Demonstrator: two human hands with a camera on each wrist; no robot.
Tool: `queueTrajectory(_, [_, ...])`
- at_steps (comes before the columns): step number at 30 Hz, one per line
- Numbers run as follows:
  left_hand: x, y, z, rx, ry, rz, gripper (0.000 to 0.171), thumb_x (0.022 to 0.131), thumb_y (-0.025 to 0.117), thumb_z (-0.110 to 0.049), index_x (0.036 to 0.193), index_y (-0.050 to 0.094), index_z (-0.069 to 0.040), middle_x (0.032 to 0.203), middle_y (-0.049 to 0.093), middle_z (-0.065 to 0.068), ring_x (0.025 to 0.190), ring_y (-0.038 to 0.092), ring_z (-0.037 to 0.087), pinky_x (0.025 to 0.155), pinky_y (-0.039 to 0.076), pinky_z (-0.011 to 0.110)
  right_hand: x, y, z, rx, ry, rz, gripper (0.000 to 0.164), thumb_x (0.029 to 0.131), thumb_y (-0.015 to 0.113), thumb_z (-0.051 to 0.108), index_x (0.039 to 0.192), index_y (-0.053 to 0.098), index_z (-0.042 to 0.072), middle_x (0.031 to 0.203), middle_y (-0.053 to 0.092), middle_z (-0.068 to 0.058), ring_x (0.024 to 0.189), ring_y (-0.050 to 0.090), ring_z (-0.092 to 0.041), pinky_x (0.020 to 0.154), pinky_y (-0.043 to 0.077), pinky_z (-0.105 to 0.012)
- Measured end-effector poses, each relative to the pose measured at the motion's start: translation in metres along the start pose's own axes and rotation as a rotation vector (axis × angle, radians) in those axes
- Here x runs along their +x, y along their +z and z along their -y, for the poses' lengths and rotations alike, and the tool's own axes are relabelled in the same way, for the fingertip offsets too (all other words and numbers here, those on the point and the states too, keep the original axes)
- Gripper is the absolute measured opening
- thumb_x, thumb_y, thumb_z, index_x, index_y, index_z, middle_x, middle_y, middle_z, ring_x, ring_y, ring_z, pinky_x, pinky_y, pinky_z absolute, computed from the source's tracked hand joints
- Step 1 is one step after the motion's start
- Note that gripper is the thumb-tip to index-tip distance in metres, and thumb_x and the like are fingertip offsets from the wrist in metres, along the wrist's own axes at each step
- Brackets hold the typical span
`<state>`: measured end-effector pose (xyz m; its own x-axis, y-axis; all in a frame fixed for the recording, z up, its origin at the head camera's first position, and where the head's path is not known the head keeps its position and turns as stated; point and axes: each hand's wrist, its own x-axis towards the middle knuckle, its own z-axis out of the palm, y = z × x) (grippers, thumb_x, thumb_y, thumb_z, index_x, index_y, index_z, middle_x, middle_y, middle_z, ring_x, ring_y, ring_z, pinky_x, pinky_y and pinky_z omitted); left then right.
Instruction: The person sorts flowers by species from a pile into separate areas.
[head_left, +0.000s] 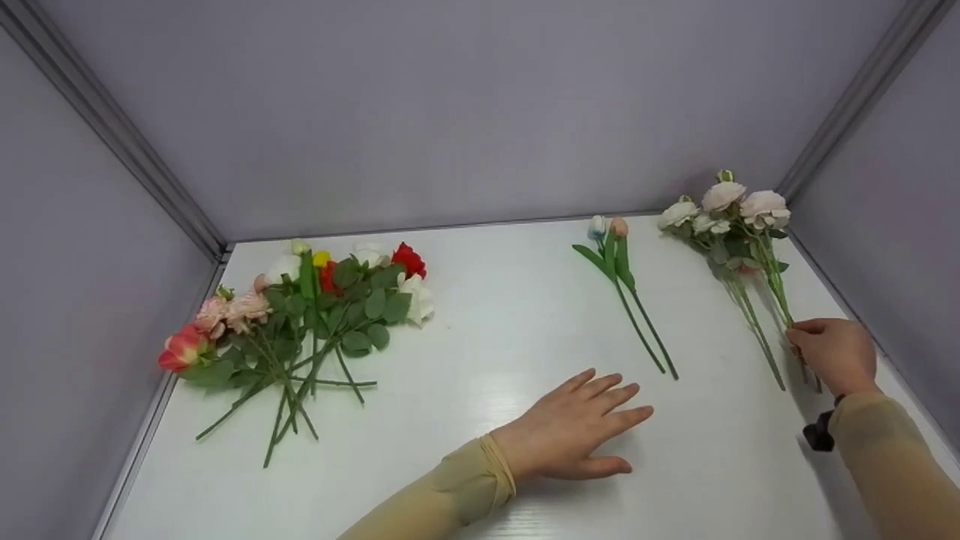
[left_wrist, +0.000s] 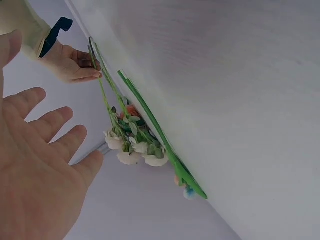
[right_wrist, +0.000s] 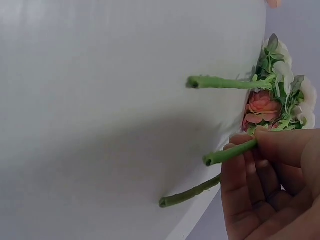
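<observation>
My right hand pinches the green stem of a pale pink artificial flower between thumb and fingertips, low on the stem at the table's right side. Beside it lies another spray of whitish blooms, its stem outside the grip. A coral-pink bloom shows among their leaves in the right wrist view. My left hand is spread palm down above the front middle of the table, holding nothing. Closest to it are two tulips, one blue-white and one peach, lying side by side.
On the left of the white table lies a heap of mixed flowers with crossing stems, including a red rose, a white rose and a pink-orange bloom. Grey panels enclose the table at the back and sides.
</observation>
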<state>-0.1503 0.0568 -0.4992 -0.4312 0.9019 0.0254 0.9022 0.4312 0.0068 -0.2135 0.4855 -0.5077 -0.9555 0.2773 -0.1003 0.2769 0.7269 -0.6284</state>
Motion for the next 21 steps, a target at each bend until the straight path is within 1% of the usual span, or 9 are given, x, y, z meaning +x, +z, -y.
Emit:
queueTrajectory(5, [0.0, 0.002, 0.0, 0.002, -0.001, -0.014, 0.073, 0.103, 0.034, -0.068, 0.164, 0.024, -0.03, 0.167, 0.026, 0.0, 0.154, 0.018, 0.02, 0.126, 0.012, 0.04, 0.0, 0.006, -0.004, -0.093, -0.072, -0.033, 0.039, 0.103, 0.059, 0.024, 0.119, 0.069, -0.01, 0.096, 0.074, -0.02, 0.071, 0.063, -0.018, 0.057, 0.05, -0.032])
queueTrajectory(10, [-0.001, 0.003, 0.0, -0.002, -0.005, -0.006, 0.073, 0.103, 0.034, -0.068, 0.164, 0.024, -0.03, 0.167, 0.026, -0.001, 0.154, 0.019, 0.02, 0.125, 0.013, 0.039, 0.001, 0.01, -0.005, -0.158, -0.123, -0.07, 0.036, 0.101, 0.059, 0.023, 0.114, 0.071, -0.009, 0.101, 0.072, -0.025, 0.076, 0.065, -0.027, 0.059, 0.047, -0.033])
queueTrajectory(16, [-0.001, 0.004, -0.001, -0.006, -0.002, 0.016, 0.072, 0.103, 0.034, -0.068, 0.164, 0.025, -0.03, 0.168, 0.025, -0.001, 0.154, 0.019, 0.02, 0.125, 0.013, 0.038, -0.001, 0.011, -0.005, -0.171, -0.141, -0.079, 0.037, 0.101, 0.058, 0.022, 0.116, 0.07, -0.01, 0.107, 0.07, -0.03, 0.086, 0.066, -0.04, 0.062, 0.048, -0.039])
queueTrajectory(21, [-0.001, 0.005, -0.001, -0.018, 0.004, 0.015, 0.072, 0.103, 0.034, -0.067, 0.164, 0.025, -0.029, 0.168, 0.025, 0.0, 0.155, 0.017, 0.02, 0.125, 0.013, 0.038, -0.001, 0.013, -0.006, -0.162, -0.146, -0.074, 0.04, 0.102, 0.058, 0.025, 0.118, 0.07, -0.009, 0.111, 0.069, -0.031, 0.091, 0.066, -0.043, 0.066, 0.051, -0.044])
